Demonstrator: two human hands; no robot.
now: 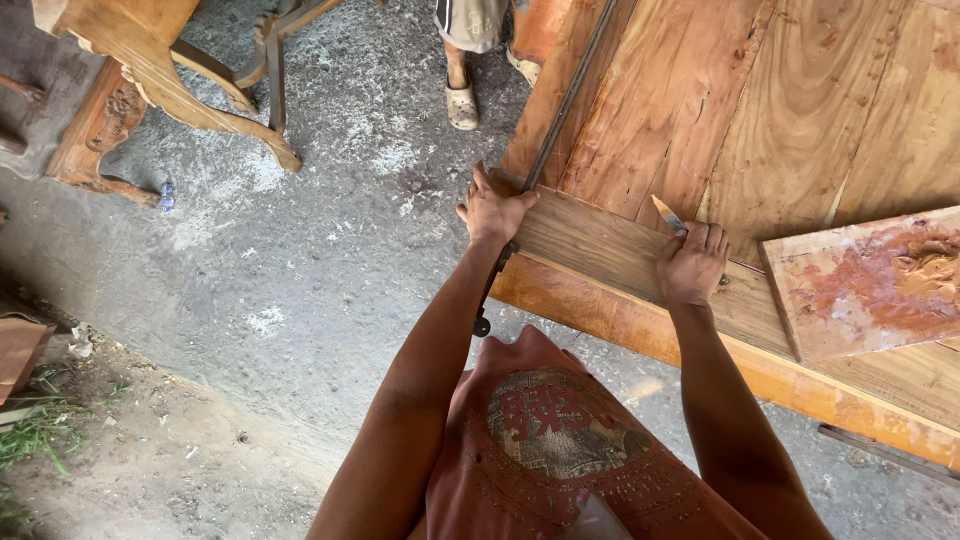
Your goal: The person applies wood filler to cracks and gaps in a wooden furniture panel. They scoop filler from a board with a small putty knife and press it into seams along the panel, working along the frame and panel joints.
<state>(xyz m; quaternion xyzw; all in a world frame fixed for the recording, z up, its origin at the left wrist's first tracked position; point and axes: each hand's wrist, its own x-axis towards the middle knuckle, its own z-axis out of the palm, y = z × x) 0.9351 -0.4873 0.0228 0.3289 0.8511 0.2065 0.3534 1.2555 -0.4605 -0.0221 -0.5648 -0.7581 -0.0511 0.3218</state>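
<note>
My left hand [492,211] grips the left end of a narrow wooden board [590,245] that lies across a large panel of joined reddish planks [780,110]. My right hand [690,265] rests on the same board farther right, closed around a small putty knife [667,213] whose light blade points up and away. A long dark metal bar clamp [560,110] runs along the panel's left edge, passing under my left hand.
A small board smeared with reddish wood filler [870,285] lies on the panel at right. Another person's sandalled foot [461,103] stands at the top. Carved wooden furniture legs [170,90] sit on the dusty concrete floor at upper left.
</note>
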